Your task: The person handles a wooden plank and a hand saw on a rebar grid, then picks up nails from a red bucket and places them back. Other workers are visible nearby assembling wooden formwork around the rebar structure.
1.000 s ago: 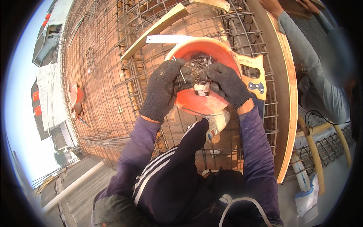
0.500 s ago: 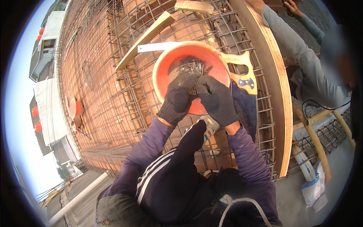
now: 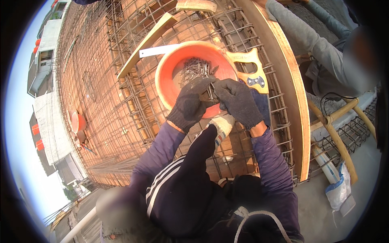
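An orange bucket (image 3: 162, 75) with a pile of nails (image 3: 196, 68) in it sits in front of me on the rebar mesh. Over its near side, my gloved left hand (image 3: 189, 103) is closed round a few nails (image 3: 210, 94) that stick out toward the right. Against those nails my gloved right hand (image 3: 240, 102) pinches with thumb and fingers; its fingertips partly hide them. Behind or beneath the bucket lies a handsaw, its yellow handle (image 3: 260, 77) to the right and its pale blade (image 3: 156, 51) showing at the left.
Rebar mesh (image 3: 95, 97) covers the wooden deck. A timber strip (image 3: 146, 45) lies beyond the bucket, and a long formwork board (image 3: 298, 101) runs along the right. Past that board another person's grey sleeve (image 3: 302, 34) shows. A second orange bucket (image 3: 78, 122) stands far left.
My hands have moved slightly apart, and the nails between them show more plainly. The pile in the bucket is less covered. The whole view has shifted a little.
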### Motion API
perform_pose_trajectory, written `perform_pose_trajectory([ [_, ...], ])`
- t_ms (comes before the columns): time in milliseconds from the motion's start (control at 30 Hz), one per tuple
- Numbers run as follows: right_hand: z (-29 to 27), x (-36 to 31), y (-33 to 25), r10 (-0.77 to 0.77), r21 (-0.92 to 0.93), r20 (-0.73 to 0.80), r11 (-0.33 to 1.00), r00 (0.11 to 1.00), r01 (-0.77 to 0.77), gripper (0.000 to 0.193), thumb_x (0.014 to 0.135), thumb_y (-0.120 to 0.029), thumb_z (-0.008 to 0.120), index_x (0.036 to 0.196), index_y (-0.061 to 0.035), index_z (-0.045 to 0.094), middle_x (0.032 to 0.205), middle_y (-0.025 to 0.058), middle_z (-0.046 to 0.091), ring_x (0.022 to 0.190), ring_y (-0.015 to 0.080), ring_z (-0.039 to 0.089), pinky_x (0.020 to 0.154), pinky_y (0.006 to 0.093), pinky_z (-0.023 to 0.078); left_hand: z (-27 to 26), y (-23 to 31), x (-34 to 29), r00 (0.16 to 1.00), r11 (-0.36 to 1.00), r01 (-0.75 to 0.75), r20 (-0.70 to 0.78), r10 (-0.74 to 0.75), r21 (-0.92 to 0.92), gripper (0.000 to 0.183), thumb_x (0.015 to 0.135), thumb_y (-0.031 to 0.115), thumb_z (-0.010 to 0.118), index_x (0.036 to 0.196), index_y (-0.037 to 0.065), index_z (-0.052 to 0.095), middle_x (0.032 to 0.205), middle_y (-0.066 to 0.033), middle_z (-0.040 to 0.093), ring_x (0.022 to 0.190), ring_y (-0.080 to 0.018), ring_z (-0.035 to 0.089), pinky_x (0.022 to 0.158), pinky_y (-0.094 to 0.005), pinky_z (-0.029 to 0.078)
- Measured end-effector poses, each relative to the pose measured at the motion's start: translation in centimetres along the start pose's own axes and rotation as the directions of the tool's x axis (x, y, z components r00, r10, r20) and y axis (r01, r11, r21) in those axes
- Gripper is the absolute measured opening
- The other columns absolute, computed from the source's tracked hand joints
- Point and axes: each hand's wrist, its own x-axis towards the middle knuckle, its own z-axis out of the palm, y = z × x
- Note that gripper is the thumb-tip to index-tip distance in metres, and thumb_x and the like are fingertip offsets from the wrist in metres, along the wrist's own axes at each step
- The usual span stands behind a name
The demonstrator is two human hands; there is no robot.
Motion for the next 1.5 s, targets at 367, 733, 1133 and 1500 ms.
perform_pose_trajectory([
  [367,1.3,-0.3,0.9,-0.054,-0.066,-0.035,0.997,0.998,0.052,0.028,0.102,-0.022,0.077,0.117,0.0006,0.069,0.086,0.0026,0.069,0.070,0.0096,0.066,0.065,0.0290,0.056,0.9,-0.5,-0.3,0.856,0.087,0.301,0.229,-0.464,-0.950,0.030,0.114,0.019,0.057,0.135,-0.001,0.065,0.130,-0.0161,0.070,0.115,-0.0300,0.073,0.100,-0.0475,0.061],
  [733,2.6,-1.3,1.8,-0.258,-0.388,-0.112,0.900,0.960,0.196,0.027,0.100,-0.023,0.078,0.119,-0.0060,0.069,0.096,0.0092,0.075,0.082,0.0187,0.074,0.075,0.0350,0.059,0.7,-1.1,-0.7,0.929,0.674,0.298,0.041,-0.369,-0.676,0.037,0.106,0.012,0.065,0.141,-0.001,0.062,0.127,-0.0142,0.069,0.116,-0.0288,0.072,0.099,-0.0451,0.062],
  [1133,1.5,-1.0,2.1,-0.132,-0.128,-0.045,0.984,0.990,0.126,0.024,0.107,-0.024,0.068,0.113,-0.0003,0.068,0.088,0.0099,0.069,0.073,0.0163,0.070,0.067,0.0331,0.056,0.6,-2.9,-1.8,0.981,0.966,0.190,0.005,-0.193,-0.175,0.031,0.113,0.018,0.059,0.140,0.002,0.064,0.131,-0.0121,0.069,0.117,-0.0282,0.070,0.105,-0.0517,0.060],
  [1500,2.0,-1.4,2.6,-0.200,-0.435,-0.056,0.887,0.978,0.156,0.022,0.102,-0.024,0.069,0.107,-0.0026,0.070,0.092,0.0202,0.072,0.083,0.0364,0.074,0.072,0.0445,0.056,2.3,-1.4,-2.1,0.974,0.901,0.224,0.073,-0.212,-0.372,0.028,0.109,0.010,0.060,0.135,0.000,0.065,0.125,-0.0104,0.071,0.113,-0.0245,0.072,0.101,-0.0430,0.060],
])
